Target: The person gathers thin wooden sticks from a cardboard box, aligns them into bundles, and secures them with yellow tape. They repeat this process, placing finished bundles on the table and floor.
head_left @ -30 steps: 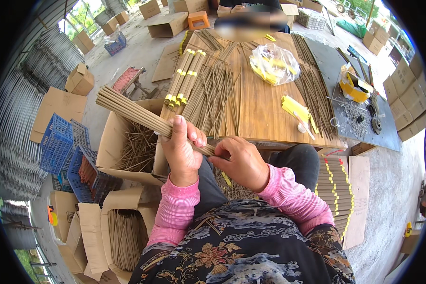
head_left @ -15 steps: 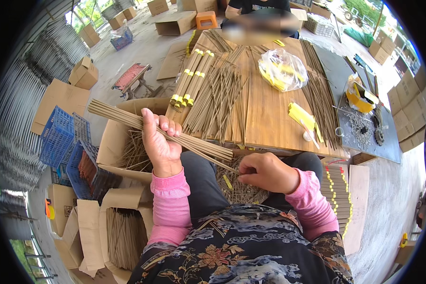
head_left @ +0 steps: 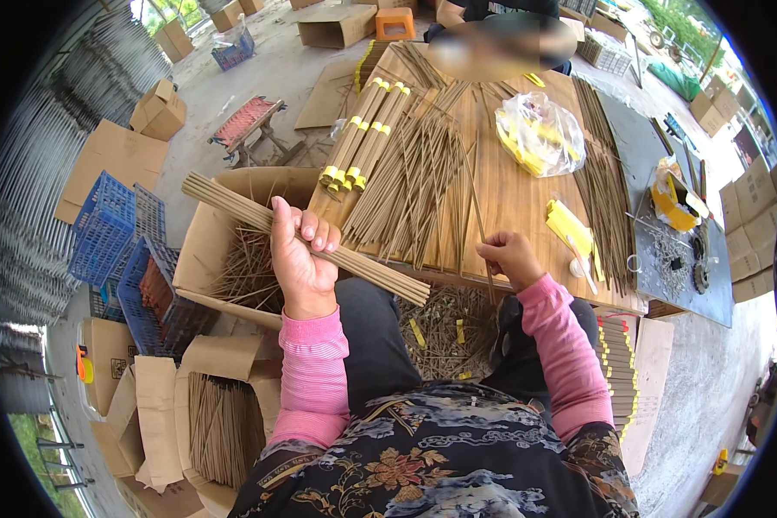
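My left hand (head_left: 305, 255) is wrapped round a bundle of brown incense sticks (head_left: 373, 270), held slantwise above my lap with the thumb on top. My right hand (head_left: 514, 259), at the table's near edge, pinches a single incense stick (head_left: 478, 207) that points away over the wooden tabletop. Just beyond my hands lies a spread heap of loose incense sticks (head_left: 410, 177). At its left several bundles (head_left: 367, 129) are stacked, wrapped with yellow bands. Yellow paper strips (head_left: 570, 226) lie to the right of my right hand.
A cardboard box (head_left: 224, 194) with sticks stands left of my knees, another box of sticks (head_left: 226, 432) nearer. Blue crates (head_left: 105, 226) are at far left. A plastic bag of yellow strips (head_left: 540, 138) sits on the table. A person (head_left: 501, 13) sits across it.
My right hand has moved up and right, away from the bundle, and now pinches one stick at the table edge. My left hand still grips its bundle. The view has shifted slightly.
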`<action>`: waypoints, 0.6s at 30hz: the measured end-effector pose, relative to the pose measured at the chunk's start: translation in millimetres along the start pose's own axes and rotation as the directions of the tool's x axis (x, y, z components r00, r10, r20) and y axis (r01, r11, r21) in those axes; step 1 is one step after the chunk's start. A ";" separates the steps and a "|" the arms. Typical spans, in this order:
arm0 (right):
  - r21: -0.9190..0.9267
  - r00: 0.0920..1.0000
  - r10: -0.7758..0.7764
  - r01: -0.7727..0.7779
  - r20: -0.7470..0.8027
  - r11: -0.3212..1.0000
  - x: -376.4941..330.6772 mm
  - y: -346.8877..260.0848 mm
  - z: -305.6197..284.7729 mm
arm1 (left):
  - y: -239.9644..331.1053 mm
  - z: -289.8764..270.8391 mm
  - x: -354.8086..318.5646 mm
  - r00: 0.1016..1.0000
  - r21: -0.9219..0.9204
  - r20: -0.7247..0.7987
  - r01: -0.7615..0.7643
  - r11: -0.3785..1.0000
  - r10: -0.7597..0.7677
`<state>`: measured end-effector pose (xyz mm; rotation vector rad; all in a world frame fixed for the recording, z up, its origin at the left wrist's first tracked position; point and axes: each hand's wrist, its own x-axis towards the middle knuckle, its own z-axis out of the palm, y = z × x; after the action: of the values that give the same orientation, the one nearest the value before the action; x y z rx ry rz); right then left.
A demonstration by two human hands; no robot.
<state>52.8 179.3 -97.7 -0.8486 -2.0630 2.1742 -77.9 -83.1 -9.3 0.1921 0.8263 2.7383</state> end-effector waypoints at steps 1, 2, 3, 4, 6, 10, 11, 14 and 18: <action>0.011 1.000 -0.001 0.002 -0.012 1.000 17.2 4.4 5.7 | -2.8 1.0 -1.5 1.000 0.022 0.006 0.008 1.000 -0.008; -0.025 0.999 -0.021 0.020 -0.036 0.999 33.7 7.6 11.8 | -5.7 2.9 -2.4 1.000 0.041 0.014 0.020 0.999 -0.021; -0.061 0.997 -0.041 0.037 -0.062 0.997 47.0 9.4 16.2 | -9.0 5.6 -3.4 0.999 0.060 0.023 0.034 0.998 -0.035; -0.054 0.998 -0.041 0.039 -0.052 0.998 56.0 5.7 22.5 | -11.2 8.0 -5.4 0.999 0.068 0.015 0.046 0.997 -0.047; -0.036 0.998 -0.045 0.043 -0.047 0.998 65.3 1.3 31.3 | -16.9 10.8 -7.5 0.996 0.062 0.049 0.076 0.995 -0.079; -0.397 0.915 -0.397 0.389 0.065 0.831 26.8 -34.0 42.7 | -24.5 16.1 -13.7 0.991 0.119 0.094 0.081 0.990 -0.093; -0.247 0.892 -0.434 0.453 0.128 0.857 6.5 -41.1 49.8 | -28.4 17.7 -15.7 0.989 0.139 0.109 0.082 0.987 -0.097; -0.065 0.768 -0.478 0.553 0.426 0.830 -45.3 -49.4 74.2 | -43.9 36.2 -29.8 0.971 0.157 0.162 0.152 0.976 -0.177; -0.114 0.809 -0.068 0.165 0.584 0.980 -84.9 -59.2 86.8 | -50.3 49.2 -44.8 0.933 0.179 0.265 0.198 0.964 -0.241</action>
<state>70.3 74.7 -14.0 -0.0256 -2.4819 2.4344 -14.0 -30.6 1.1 0.4824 0.9097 2.3673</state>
